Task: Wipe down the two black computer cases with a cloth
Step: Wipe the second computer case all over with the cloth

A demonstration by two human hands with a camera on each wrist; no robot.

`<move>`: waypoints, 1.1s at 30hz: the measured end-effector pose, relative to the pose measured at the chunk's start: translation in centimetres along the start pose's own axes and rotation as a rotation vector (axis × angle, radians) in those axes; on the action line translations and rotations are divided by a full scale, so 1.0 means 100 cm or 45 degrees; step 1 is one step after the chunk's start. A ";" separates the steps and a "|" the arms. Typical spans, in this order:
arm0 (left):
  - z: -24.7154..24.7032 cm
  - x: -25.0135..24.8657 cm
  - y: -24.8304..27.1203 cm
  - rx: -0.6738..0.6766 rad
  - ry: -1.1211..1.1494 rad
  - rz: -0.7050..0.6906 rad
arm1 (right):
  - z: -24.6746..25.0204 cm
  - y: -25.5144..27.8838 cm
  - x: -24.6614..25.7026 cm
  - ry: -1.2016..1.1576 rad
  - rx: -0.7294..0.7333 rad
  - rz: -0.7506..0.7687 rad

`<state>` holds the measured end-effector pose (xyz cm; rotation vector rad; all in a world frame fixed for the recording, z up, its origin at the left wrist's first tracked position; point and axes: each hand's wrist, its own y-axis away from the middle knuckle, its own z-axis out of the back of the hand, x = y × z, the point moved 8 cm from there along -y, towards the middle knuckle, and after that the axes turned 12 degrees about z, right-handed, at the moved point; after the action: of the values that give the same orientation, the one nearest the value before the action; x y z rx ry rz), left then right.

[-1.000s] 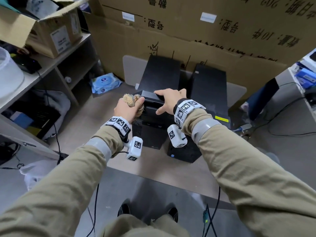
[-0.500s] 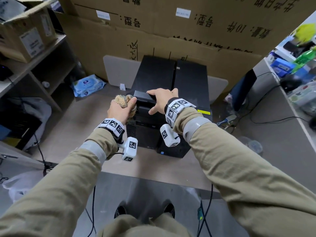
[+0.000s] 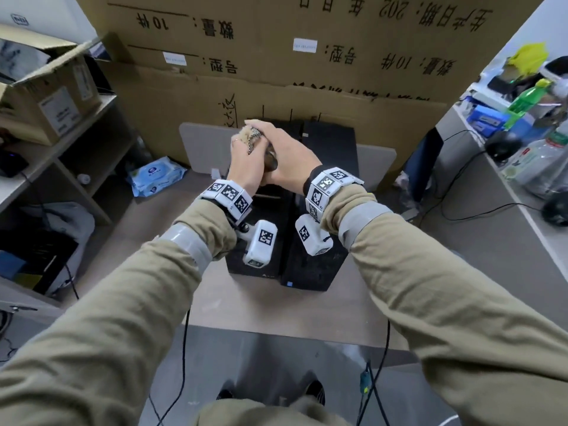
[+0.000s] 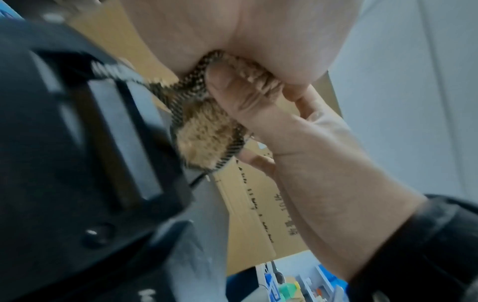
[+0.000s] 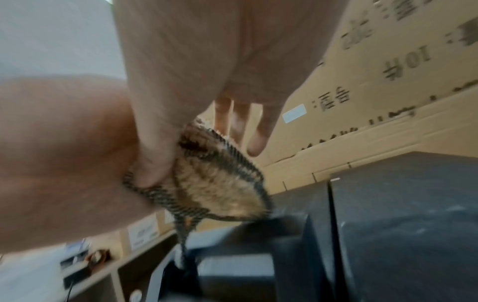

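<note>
Both hands meet near the centre of the head view, raised above the two black computer cases. Left hand grips a bunched tan cloth with a dark woven edge, its fingers curled round the wad. Right hand lies against the left one and closes over the same cloth from the right; in the left wrist view its thumb presses into the fluffy fabric, and a few of its fingers point straight out past the cloth in the right wrist view. Below the hands the cloth hangs free of the cases, close above them.

Side by side on a beige tabletop, the left case and the right case stand upright with their sides touching or nearly so, in the middle of the frame. Behind them, large cardboard boxes with printed characters fill the upper part of the picture. At the left, a blue packet of wipes lies on the tabletop beside a shelf unit carrying an open carton. Bottles and dark cables sit on a desk at the right edge.
</note>
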<state>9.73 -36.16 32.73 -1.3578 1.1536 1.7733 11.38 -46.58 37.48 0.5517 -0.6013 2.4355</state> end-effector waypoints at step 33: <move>-0.235 0.015 -0.017 0.211 -1.507 0.410 | -0.043 0.196 -0.285 -0.500 0.177 -1.039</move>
<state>20.63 -56.73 28.68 0.1085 0.7819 2.1042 19.95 -70.86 13.94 1.0971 -0.2666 1.6069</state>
